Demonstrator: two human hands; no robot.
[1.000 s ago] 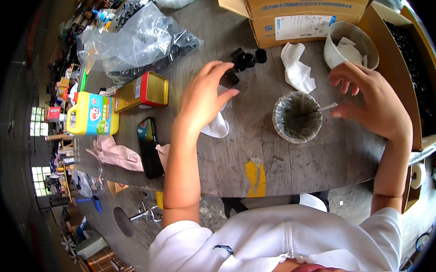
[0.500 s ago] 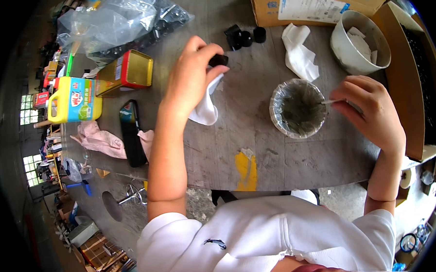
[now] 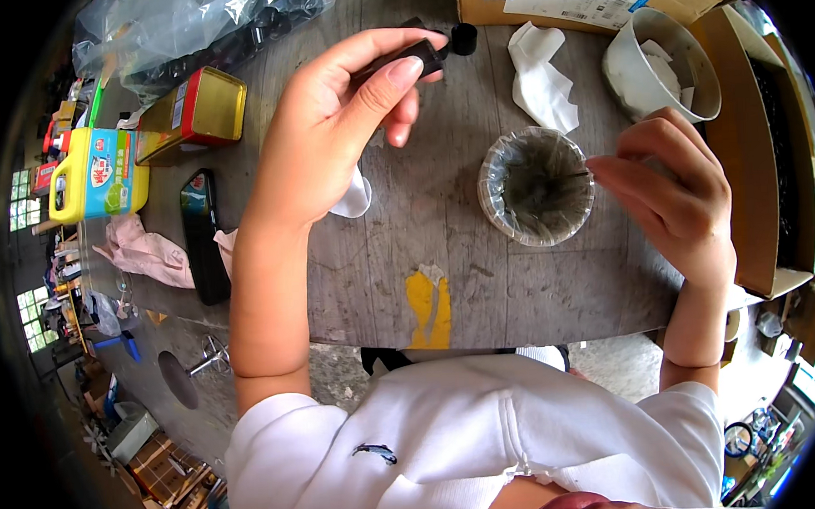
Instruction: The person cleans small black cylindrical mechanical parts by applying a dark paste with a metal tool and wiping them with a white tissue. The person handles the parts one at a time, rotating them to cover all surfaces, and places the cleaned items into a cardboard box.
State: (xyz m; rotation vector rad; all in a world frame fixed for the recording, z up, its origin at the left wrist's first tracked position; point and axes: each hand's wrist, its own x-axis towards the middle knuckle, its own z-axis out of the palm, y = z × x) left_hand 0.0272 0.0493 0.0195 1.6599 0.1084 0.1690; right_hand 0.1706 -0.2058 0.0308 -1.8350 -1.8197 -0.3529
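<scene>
My left hand (image 3: 325, 131) is closed on a small black squared piece (image 3: 423, 57), lifted above the table, thumb on one side and fingers around it. Part of a white cloth (image 3: 356, 196) shows on the table below this hand. A bowl lined with clear plastic (image 3: 508, 217) stands to the right, its inside grey and dark. At the bowl's right rim, my right hand (image 3: 682, 188) pinches a thin stick (image 3: 579, 174), mostly hidden by the fingers. A round black cap (image 3: 464, 39) lies just beyond my left fingertips, with another black piece partly hidden behind them.
A crumpled white cloth (image 3: 542, 80) and a white tub (image 3: 620, 83) holding white pieces lie beyond the bowl. Cardboard boxes (image 3: 750, 194) border the right and back. On the left are a yellow jug (image 3: 73, 192), a metal tin (image 3: 210, 108), a black bottle (image 3: 206, 254) and a plastic bag (image 3: 157, 38).
My left hand has come up nearer the camera with the black piece, turning it. My right fingers have moved in to the bowl's rim with the stick. The whole view has shifted slightly.
</scene>
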